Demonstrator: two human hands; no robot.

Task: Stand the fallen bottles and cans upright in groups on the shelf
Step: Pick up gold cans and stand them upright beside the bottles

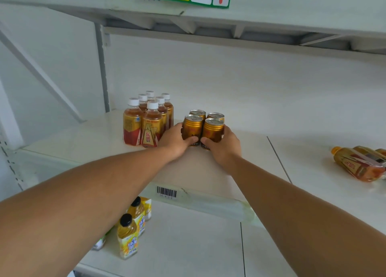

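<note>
Now, hands (177, 138) grip ribbed cylindrical cans (203, 126)

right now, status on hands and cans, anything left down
Left hand and right hand each grip a front can; four cans upright, grouped. Bottles lie fallen at right. Nothing in the way.

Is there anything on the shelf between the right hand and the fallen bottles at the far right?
Nothing visible: only bare shelf lies between the right hand and the fallen bottles.
</note>
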